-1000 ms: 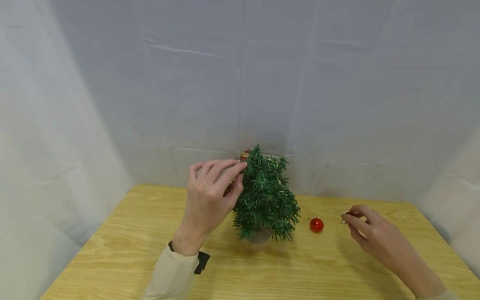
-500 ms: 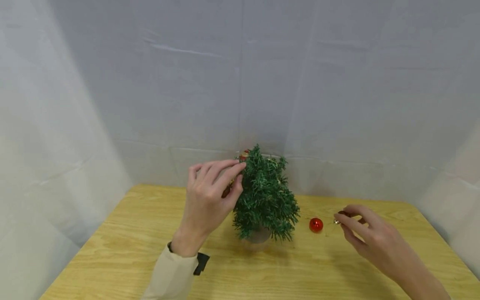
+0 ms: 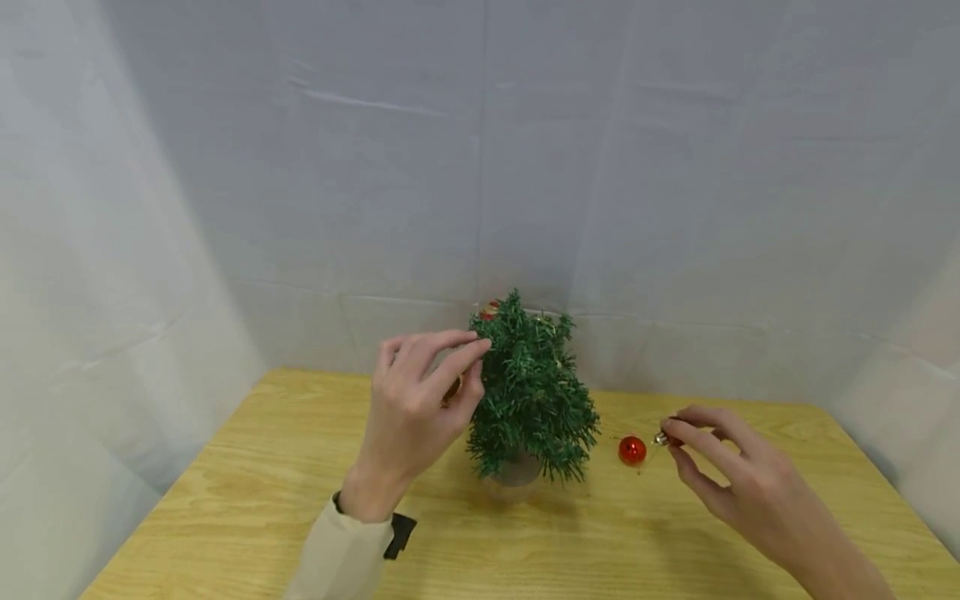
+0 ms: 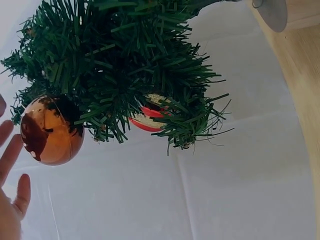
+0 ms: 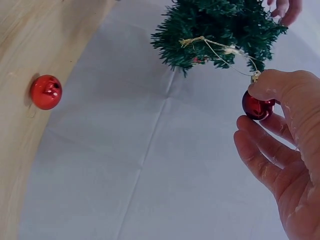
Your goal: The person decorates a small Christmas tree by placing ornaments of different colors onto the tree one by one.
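At the head view's lower right, your right hand [image 3: 757,479] pinches a dark red bauble [image 5: 257,106] between thumb and fingers. Left of centre, your left hand [image 3: 420,400] is relaxed, fingers loosely parted beside a copper bauble [image 4: 55,132]. A bright red bauble [image 3: 632,451] lies on the wooden tabletop [image 3: 240,492], lower right of centre. The miniature Christmas tree [image 3: 531,392] stands at lower centre, a striped bauble [image 3: 490,312] at its upper left; pale sheeting [image 3: 525,167] fills the top.

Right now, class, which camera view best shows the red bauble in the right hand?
The right wrist view: the red bauble appears larger in the right hand, with its cap visible. In the head view, fingers cover much of it; the left wrist view omits it.
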A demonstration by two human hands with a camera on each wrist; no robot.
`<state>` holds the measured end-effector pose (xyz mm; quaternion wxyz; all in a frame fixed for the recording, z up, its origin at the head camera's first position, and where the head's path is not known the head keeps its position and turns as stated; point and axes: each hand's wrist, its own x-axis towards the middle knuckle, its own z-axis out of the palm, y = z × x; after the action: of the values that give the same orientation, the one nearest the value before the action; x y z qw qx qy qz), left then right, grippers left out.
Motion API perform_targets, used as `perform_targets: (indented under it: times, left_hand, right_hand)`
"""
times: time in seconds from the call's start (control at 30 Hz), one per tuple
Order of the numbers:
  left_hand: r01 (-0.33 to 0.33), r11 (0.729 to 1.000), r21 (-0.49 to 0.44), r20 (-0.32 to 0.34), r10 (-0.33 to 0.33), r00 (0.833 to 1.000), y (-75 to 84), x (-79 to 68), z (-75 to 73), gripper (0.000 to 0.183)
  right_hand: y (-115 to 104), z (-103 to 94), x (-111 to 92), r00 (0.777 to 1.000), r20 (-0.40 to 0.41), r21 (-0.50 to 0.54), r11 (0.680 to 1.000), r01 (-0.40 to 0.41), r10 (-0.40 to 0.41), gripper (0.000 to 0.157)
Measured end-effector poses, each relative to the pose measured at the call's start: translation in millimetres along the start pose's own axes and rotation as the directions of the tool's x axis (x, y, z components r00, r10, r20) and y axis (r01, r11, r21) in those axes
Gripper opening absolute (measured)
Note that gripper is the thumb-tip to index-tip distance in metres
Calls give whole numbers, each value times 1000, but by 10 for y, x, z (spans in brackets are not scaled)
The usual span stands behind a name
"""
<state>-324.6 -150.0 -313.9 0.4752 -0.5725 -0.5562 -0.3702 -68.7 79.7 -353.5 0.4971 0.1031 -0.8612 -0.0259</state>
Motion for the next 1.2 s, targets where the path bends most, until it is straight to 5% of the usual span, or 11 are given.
perform_targets:
  times: [0.3,0.7,1.0,1.2]
  left_hand:
    - [-93,995,-29,-34,92,995,114,-30,-27,23]
    - [-203,976,-75,14,204,979,343,-165,-16,22]
    - [-186,964,-192,56,200,978,496,-301,38,22]
    - [-204,967,-152,96,220,971,544,-383,62,22]
  right_hand:
    - [-87,-56,129,999,-53,28,1000,-10,12,46]
    - [-271,-57,297,991,-130,94,995,37,-25,40]
    - [-365,-72,364,994,-95,82,995,53,-45,40]
    - [-408,-73,429,994,-90,79,994,75,-67,39]
